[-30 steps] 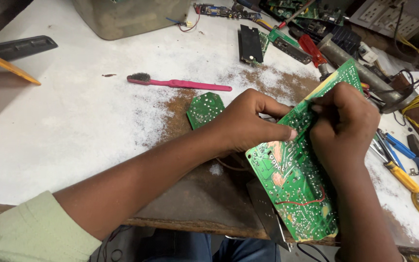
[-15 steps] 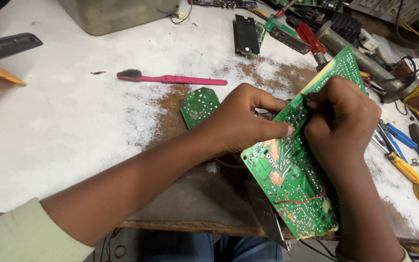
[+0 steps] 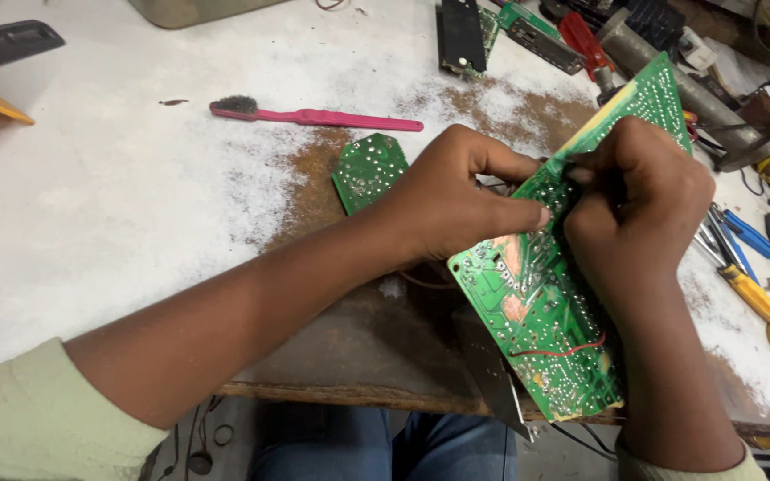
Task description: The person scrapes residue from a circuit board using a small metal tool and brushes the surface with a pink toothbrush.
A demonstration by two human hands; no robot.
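Hands meet over a long green circuit board (image 3: 536, 303), seen from the head camera with its solder side up, tilted across the near edge of the worn white workbench (image 3: 118, 205). The left hand (image 3: 456, 191) grips the board's left edge, thumb stretched flat across the solder face. The right hand (image 3: 639, 196) is curled tight over the board's upper half, fingertips pinched on something thin and dark that is too hidden to name. A smaller green board (image 3: 369, 169) lies flat just left of the left hand. A pink toothbrush (image 3: 314, 116) lies farther back. Yellow-handled and blue-handled tools (image 3: 759, 276) lie to the right.
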